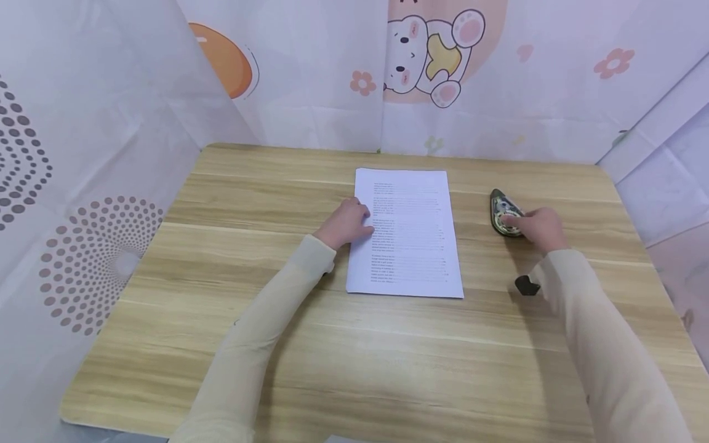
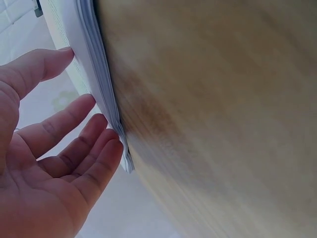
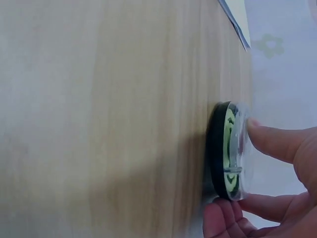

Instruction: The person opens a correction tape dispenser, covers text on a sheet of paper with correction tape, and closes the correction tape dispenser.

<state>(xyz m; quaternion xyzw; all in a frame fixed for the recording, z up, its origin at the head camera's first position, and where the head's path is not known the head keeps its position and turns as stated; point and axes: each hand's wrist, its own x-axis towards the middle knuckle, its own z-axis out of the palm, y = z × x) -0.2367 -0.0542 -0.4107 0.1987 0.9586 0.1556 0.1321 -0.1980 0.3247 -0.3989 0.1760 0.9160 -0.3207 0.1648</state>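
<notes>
A stack of printed paper sheets lies on the wooden table, its text facing up. My left hand is at the stack's left edge, fingers loosely bent. In the left wrist view, the fingertips are against or very near the layered sheet edges. To the right of the paper, my right hand pinches a correction tape dispenser with a dark base and clear cover. The right wrist view shows the thumb on the cover of the dispenser and the other fingers at its lower end.
The wood-grain table spans the area under both arms. Patterned curtains hang along its back and sides. A small black piece shows beside the right cuff. A pale edge peeks in at the bottom of the head view.
</notes>
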